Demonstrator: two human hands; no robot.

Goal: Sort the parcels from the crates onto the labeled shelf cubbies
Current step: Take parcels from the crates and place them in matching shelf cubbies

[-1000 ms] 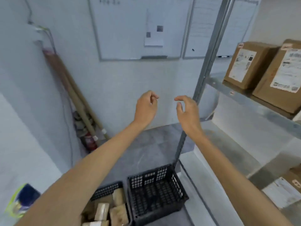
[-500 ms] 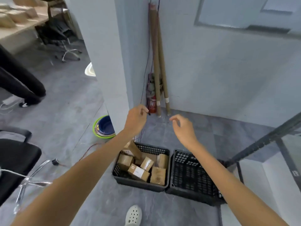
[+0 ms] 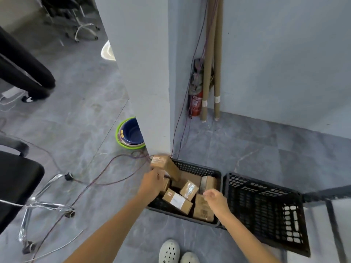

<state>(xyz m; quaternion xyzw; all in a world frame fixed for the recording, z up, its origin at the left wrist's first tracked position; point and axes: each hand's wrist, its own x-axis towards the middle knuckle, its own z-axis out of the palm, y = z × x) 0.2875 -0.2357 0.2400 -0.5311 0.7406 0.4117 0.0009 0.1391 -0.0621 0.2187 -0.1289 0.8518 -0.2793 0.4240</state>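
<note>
Black plastic mesh makes up both crates on the grey floor. The left crate (image 3: 191, 168) holds the brown parcels and the right crate (image 3: 266, 207) touches it at its 3 o'clock side.

Half a second ago both hands hung in the air above the crates, in front of the wall. Now they have dropped into the full crate, and the view has tipped down and closer, so a white shoe (image 3: 169, 251) shows at 6 o'clock.

The left hand (image 3: 152, 184) is at the crate's 10 o'clock corner, just under the tall parcel (image 3: 163, 164) that leans tilted against the rim there. I see only the back of this hand, so I cannot tell whether it grasps anything.

The right hand (image 3: 216, 201) hovers over the parcels at the crate's 4 o'clock side, fingers loosely curled and holding nothing. Between the two hands lie a labelled parcel (image 3: 177, 201) and a small taped parcel (image 3: 189, 189), both inside the crate, lying as they did half a second ago.

A second ago I faced the shelf with its boxes. Now only a dark bar of the shelf frame (image 3: 326, 194) shows at 3 o'clock.

Cardboard tubes (image 3: 209, 73) and a red extinguisher (image 3: 196, 103) stand in the corner at 12 o'clock, a blue basin (image 3: 131, 133) sits by the pillar (image 3: 142, 73) at 11 o'clock, and an office chair (image 3: 17, 177) is at 9 o'clock.
</note>
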